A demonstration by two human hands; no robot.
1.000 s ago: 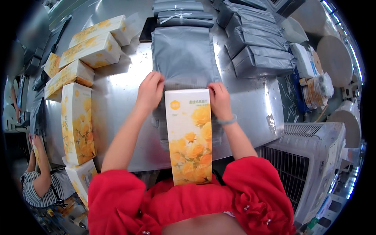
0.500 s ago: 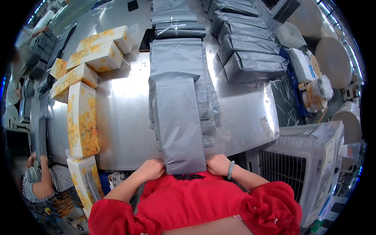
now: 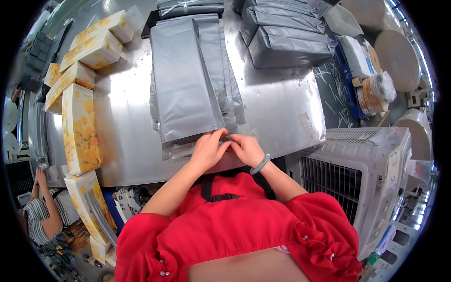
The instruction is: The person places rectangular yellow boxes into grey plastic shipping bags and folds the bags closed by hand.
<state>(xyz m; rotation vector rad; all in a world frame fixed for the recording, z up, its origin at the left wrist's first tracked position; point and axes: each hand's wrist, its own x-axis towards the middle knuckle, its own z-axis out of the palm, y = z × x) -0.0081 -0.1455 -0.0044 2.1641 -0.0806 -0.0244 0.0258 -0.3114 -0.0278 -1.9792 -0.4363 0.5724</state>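
A pile of flat grey plastic bags point(image 3: 230, 80) lies on the metal table in front of me. The top grey plastic bag point(image 3: 185, 89) is spread lengthwise over it, slightly tilted, its open-looking near edge toward me. My left hand point(image 3: 208, 151) is closed on this bag's near right corner. Beside it, my right hand point(image 3: 248, 150), with a grey bangle on its wrist, is closed at the same corner. The fingertips of both hands nearly meet there, and partly hide the bag's edge.
Yellow-and-white flowered boxes point(image 3: 82, 131) line the table's left side. Filled grey packages point(image 3: 291, 49) stand in a row at the far right. A tied grey bundle point(image 3: 188, 7) lies beyond the pile. An air cooler point(image 3: 347, 183) stands at right; a co-worker's arm point(image 3: 49, 207) shows at left.
Both hands have moved forward from the table's front edge and come together. The top bag has gone from hanging over the edge to lying farther up on the pile. The view has shifted.
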